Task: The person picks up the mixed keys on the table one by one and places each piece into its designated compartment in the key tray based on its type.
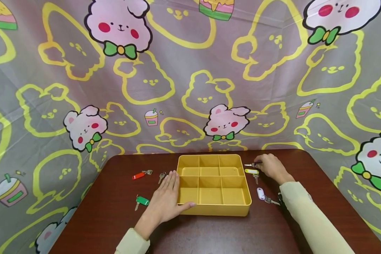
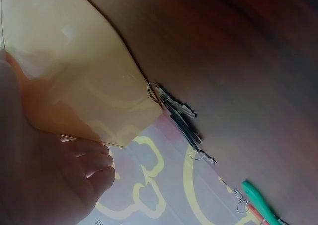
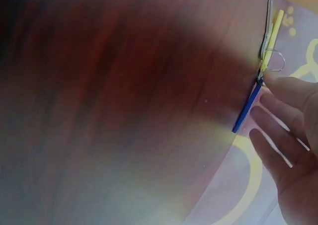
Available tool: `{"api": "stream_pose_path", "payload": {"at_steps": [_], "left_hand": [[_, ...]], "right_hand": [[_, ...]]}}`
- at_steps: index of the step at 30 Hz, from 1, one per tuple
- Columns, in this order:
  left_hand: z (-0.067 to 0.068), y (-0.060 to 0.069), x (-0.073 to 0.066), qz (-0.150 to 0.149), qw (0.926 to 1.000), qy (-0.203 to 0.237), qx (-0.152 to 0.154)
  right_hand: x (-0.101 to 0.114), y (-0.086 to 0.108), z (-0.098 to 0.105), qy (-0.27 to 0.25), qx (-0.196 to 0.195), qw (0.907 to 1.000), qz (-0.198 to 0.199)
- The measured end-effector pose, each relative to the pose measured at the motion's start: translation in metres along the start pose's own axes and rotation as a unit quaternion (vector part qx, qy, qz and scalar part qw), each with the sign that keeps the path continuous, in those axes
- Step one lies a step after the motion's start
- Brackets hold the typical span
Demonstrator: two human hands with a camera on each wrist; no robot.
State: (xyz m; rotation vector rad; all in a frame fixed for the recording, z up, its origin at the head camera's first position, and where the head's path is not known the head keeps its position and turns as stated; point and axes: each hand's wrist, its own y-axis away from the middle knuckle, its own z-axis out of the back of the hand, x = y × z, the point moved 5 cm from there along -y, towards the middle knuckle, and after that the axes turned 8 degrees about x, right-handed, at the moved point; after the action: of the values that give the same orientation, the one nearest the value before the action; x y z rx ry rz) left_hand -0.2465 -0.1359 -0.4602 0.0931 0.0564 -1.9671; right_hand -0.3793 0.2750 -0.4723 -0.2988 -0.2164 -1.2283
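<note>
My left hand point(image 1: 166, 197) lies along the left side of a yellow compartment box point(image 1: 214, 210), its fingers straight against the wall and its thumb on the front rim. To the right of the box my right hand point(image 1: 271, 167) pinches a key point(image 1: 249, 165) by its blue tag point(image 3: 247, 107), with the blade towards the box. Just in front of it is a key with a yellow tag point(image 1: 251, 171). Another, with a white tag point(image 1: 260, 193), lies nearer the right forearm. All six compartments show bare floors.
Left of the box lie keys with a red tag point(image 1: 138, 175) and a green tag point(image 1: 142, 200), plus a key point(image 1: 162, 177) near the left fingertips. The brown table point(image 1: 216, 236) ends at a patterned cloth point(image 1: 184, 88) behind and at both sides.
</note>
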Motion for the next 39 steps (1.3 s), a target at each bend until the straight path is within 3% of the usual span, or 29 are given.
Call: {"api": "stream_pose_path", "payload": {"at_steps": [7,10,22,39], "left_hand": [[0.002,-0.001,0.0,0.001,1.0,-0.005,-0.002],[0.003,-0.001,0.0,0.0,1.0,-0.005,-0.001],[0.003,-0.001,-0.001,0.0,1.0,0.005,0.003],[0.0,0.0,0.0,0.003,1.0,0.005,-0.001]], "right_hand": [[-0.003,0.0,0.001,0.016,0.033,0.9983,-0.046],[-0.001,-0.001,0.002,0.015,0.039,0.9983,-0.041],[0.006,-0.003,0.009,0.043,0.0,0.999,-0.007],[0.012,0.0,0.023,0.01,-0.029,0.9995,-0.011]]}}
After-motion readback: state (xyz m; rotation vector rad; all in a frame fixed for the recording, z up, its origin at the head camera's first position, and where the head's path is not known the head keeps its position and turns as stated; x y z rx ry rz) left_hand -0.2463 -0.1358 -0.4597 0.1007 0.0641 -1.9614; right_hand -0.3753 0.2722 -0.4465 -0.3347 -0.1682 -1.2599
